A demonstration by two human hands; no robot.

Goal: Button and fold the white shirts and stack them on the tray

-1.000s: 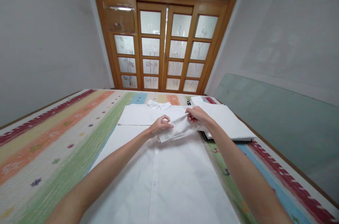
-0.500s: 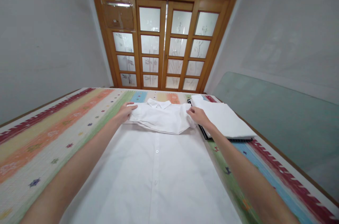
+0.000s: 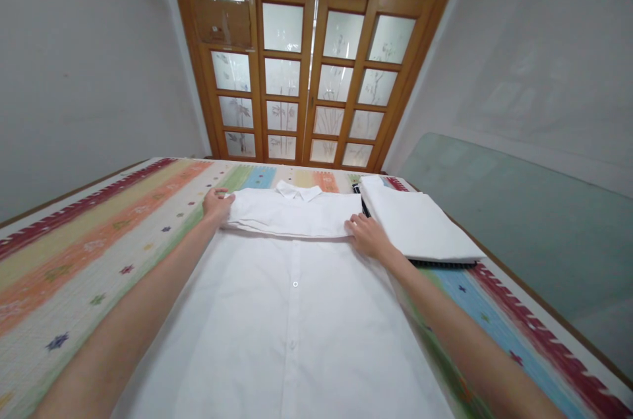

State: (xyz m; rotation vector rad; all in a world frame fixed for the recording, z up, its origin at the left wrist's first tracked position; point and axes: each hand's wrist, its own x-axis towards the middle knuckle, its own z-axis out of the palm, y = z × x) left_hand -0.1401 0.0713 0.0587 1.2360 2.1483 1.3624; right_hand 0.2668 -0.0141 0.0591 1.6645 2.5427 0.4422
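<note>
A white button-up shirt (image 3: 291,313) lies front side up, its collar (image 3: 298,191) at the far end and a line of buttons down the middle. Across its chest runs a flat folded band of sleeve cloth (image 3: 291,214). My left hand (image 3: 217,204) is closed on the band's left end, thumb and fingers pinching the cloth near the shoulder. At the band's lower right corner, my right hand (image 3: 366,234) has its fingers bent and closed over the edge. The fingertips of my right hand are partly hidden.
A stack of folded white cloth (image 3: 420,221) with a dark striped piece beneath lies right of the shirt. Everything rests on a striped, patterned cover (image 3: 123,267). A pale green headboard-like panel (image 3: 524,214) borders the right side; wooden glazed doors (image 3: 306,89) stand beyond.
My left hand has moved outward to the left, and my right hand has shifted slightly down. The sleeve band, wrinkled and sagging before, now lies straighter and flatter.
</note>
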